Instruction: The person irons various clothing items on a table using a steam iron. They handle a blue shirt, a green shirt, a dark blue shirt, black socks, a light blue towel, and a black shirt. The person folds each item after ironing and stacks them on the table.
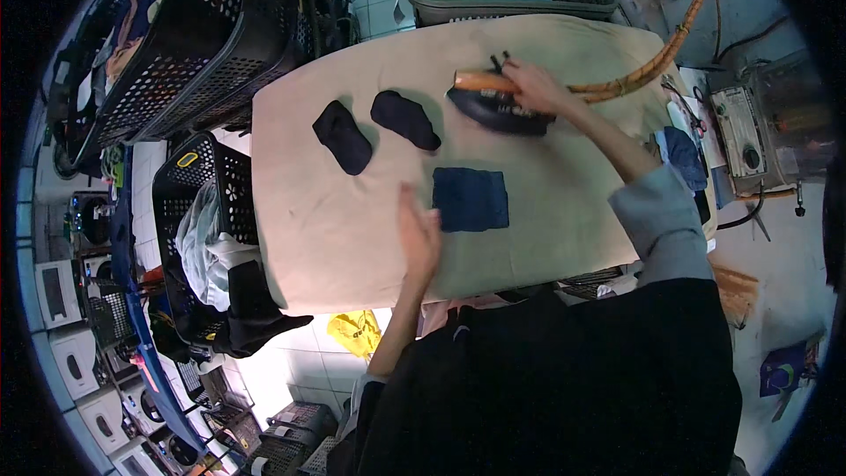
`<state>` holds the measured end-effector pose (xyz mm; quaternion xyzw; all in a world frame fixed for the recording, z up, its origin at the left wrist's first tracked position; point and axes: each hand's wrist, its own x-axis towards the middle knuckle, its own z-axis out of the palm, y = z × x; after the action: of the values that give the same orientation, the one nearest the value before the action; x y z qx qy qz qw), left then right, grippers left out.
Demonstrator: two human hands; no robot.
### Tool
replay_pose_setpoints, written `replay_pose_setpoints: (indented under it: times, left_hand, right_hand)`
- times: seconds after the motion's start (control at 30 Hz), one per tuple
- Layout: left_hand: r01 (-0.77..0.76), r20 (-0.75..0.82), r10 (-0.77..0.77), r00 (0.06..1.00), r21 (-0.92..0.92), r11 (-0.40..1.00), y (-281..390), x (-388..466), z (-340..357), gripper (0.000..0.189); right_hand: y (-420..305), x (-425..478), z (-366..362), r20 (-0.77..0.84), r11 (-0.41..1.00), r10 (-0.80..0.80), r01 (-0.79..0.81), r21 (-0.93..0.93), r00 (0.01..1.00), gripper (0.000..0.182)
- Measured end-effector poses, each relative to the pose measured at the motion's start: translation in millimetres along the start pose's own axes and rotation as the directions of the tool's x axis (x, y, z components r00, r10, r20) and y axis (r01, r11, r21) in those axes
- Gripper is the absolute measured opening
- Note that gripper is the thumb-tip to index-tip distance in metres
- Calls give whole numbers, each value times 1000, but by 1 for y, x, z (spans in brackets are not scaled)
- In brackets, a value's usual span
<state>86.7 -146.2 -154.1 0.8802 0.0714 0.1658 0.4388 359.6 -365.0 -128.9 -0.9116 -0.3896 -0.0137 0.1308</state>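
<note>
My right hand (pixel 534 87) grips the brown handle of a dark steam iron (pixel 496 112) toward the far side of a beige padded ironing table (pixel 310 231). My left hand (pixel 420 231) holds nothing; its fingers point away from me and look slightly blurred. Just right of it lies a folded navy cloth (pixel 470 199), flat and roughly rectangular. Beyond my left hand rest two small folded black fabric pieces, perhaps socks: one on the left (pixel 342 137) and another (pixel 406 120) nearer the iron. The iron's underside is hidden.
A wrapped hose (pixel 651 73) runs from the iron to the upper right. Behind the table stands a grey basket (pixel 509 12) with clothes. Left are a black basket (pixel 228 195) of laundry and stacked baskets (pixel 198 46). Scissors (pixel 691 112) and folded denim-blue cloth (pixel 684 157) lie at the right edge.
</note>
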Motion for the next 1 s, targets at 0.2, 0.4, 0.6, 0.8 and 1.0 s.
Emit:
replay_pose_setpoints:
  times: [0.2,0.4,0.6,0.8,1.0]
  left_hand:
    - [267,-276,-336,900,-259,928,-24,-9,-61,42]
    - [268,-265,-371,890,-355,896,-16,12,-74,40]
    - [225,-205,-365,908,-495,839,7,4,-63,29]
    - [677,531,-596,602,-735,29,-20,-55,-41,20]
    - [700,786,-575,227,-542,-465,9,-46,1,30]
  right_hand:
    - [-141,-59,-41,410,988,-90,30,150,908,17]
    - [-188,-73,-12,191,944,-160,93,317,968,12]
    - [-133,-39,-4,94,982,-7,-10,187,996,13]
    - [-58,-18,4,2,995,98,-98,11,995,16]
    - [-6,-11,13,-224,946,216,-261,-191,950,13]
